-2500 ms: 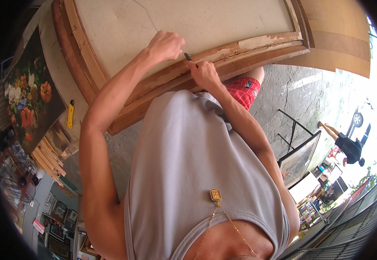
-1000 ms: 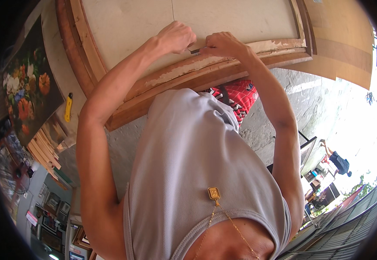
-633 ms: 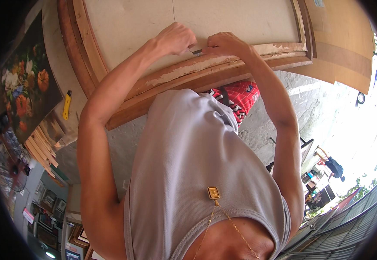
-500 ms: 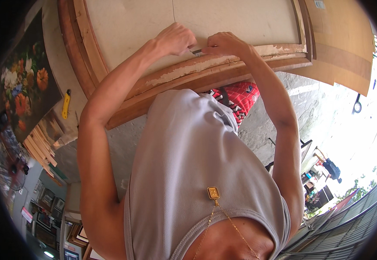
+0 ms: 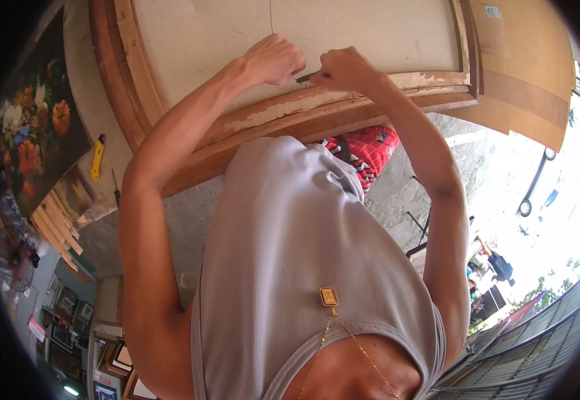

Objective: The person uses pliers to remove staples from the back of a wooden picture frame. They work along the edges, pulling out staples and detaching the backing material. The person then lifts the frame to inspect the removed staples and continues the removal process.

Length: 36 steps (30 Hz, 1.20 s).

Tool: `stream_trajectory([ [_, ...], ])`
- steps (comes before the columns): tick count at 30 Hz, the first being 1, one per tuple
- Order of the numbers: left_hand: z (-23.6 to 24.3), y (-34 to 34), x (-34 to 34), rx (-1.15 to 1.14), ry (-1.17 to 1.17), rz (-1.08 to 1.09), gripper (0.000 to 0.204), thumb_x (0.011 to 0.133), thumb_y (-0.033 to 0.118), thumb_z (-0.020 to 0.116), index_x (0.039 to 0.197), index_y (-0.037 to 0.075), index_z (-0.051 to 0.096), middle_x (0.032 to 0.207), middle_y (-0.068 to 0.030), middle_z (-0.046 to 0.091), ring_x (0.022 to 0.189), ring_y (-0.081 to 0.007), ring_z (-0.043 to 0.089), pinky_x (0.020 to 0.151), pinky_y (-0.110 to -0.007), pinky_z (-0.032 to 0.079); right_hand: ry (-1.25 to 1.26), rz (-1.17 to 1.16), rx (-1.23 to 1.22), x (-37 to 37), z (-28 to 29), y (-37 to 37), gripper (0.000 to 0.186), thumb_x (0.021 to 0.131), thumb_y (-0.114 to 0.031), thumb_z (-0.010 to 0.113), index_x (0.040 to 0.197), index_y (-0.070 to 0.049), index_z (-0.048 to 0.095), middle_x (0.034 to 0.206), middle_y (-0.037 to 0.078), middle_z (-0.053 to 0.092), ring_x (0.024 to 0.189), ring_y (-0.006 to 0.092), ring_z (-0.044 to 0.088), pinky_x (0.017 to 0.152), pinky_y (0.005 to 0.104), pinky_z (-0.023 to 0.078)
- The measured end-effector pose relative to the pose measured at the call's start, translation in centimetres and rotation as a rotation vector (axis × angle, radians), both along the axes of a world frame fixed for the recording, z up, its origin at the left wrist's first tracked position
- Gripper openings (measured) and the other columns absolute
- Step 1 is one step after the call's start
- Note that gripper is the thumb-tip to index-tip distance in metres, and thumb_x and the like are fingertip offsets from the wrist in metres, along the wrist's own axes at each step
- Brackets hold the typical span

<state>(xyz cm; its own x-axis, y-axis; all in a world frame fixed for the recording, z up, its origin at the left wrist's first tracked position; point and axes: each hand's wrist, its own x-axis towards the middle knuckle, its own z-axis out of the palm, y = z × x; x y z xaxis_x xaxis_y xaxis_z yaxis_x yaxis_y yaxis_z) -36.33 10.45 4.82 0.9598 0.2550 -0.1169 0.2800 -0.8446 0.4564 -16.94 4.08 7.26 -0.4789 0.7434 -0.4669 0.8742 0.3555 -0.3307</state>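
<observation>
A large wooden frame (image 5: 263, 120) lies before me, with a pale backing board (image 5: 370, 33) inside its rails. Above the near rail, my left hand (image 5: 273, 59) is closed in a fist. A thin dark wire (image 5: 271, 17) runs from it to the top of the view, so the fist seems to grip its end. Just to the right, my right hand (image 5: 345, 69) is closed around a small dark tool (image 5: 307, 78). Its narrow tip points at the left fist, and its kind is hidden by the fingers. The two hands are a short gap apart.
At left lie a yellow utility knife (image 5: 97, 157), a thin dark-handled tool (image 5: 116, 189) and a flower painting (image 5: 33, 127). Wooden strips (image 5: 57, 223) are stacked below the painting. Brown board (image 5: 523, 87) extends past the frame at right. A motorbike (image 5: 537, 183) stands outside.
My right hand has turned slightly, and more of the dark tool shows. My left hand stays almost in place. My view has shifted a little.
</observation>
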Motion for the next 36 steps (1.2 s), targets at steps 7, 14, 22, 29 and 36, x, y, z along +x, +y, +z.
stream_trajectory([
  [7, 0.6, -0.4, 0.8, 0.106, 0.050, -0.012, 0.005, 0.061, 0.008, 0.068, 0.063, 0.006, 0.064, 0.066, -0.0097, 0.063, 0.065, -0.0271, 0.064, 0.060, -0.038, 0.051, -0.253, 0.140, 0.225, -1.8, 0.9, -2.8, 0.027, 0.085, -0.032, 0.056, 0.078, -0.012, 0.072, 0.081, 0.010, 0.064, 0.080, 0.0261, 0.063, 0.064, 0.0369, 0.052],
  [14, 0.9, -0.7, 0.7, 0.113, 0.012, 0.016, 0.004, 0.061, 0.006, 0.067, 0.062, 0.005, 0.064, 0.066, -0.0104, 0.063, 0.064, -0.0273, 0.064, 0.059, -0.038, 0.051, -0.403, -0.077, 0.230, -4.8, 1.4, -6.2, 0.042, 0.093, -0.037, 0.049, 0.071, -0.008, 0.069, 0.084, 0.009, 0.060, 0.084, 0.0243, 0.058, 0.064, 0.0358, 0.051],
  [22, -0.4, -1.2, -1.0, -0.081, 0.012, 0.147, 0.002, 0.065, 0.008, 0.064, 0.066, 0.006, 0.063, 0.070, -0.0091, 0.064, 0.066, -0.0273, 0.063, 0.061, -0.039, 0.050, -0.125, -0.583, 0.052, -2.2, 2.4, -6.8, 0.046, 0.089, -0.042, 0.052, 0.073, -0.003, 0.070, 0.085, 0.015, 0.061, 0.092, 0.0309, 0.059, 0.073, 0.0438, 0.051],
  [29, -0.2, -2.4, -1.5, -0.006, -0.101, 0.189, 0.012, 0.067, 0.017, 0.072, 0.070, 0.007, 0.067, 0.070, -0.0082, 0.066, 0.067, -0.0268, 0.064, 0.061, -0.038, 0.049, -0.079, -0.451, 0.222, -2.8, 0.7, -7.7, 0.044, 0.087, -0.040, 0.055, 0.071, -0.002, 0.070, 0.084, 0.013, 0.060, 0.089, 0.0296, 0.058, 0.071, 0.0432, 0.050],
  [36, -0.4, -2.4, -1.3, 0.014, -0.057, 0.213, 0.010, 0.067, 0.016, 0.072, 0.066, 0.008, 0.066, 0.070, -0.0079, 0.066, 0.067, -0.0259, 0.064, 0.062, -0.037, 0.049, -0.137, -0.323, 0.257, -3.1, 0.3, -7.2, 0.042, 0.087, -0.040, 0.056, 0.071, -0.004, 0.070, 0.083, 0.012, 0.060, 0.088, 0.0278, 0.058, 0.070, 0.0412, 0.051],
])
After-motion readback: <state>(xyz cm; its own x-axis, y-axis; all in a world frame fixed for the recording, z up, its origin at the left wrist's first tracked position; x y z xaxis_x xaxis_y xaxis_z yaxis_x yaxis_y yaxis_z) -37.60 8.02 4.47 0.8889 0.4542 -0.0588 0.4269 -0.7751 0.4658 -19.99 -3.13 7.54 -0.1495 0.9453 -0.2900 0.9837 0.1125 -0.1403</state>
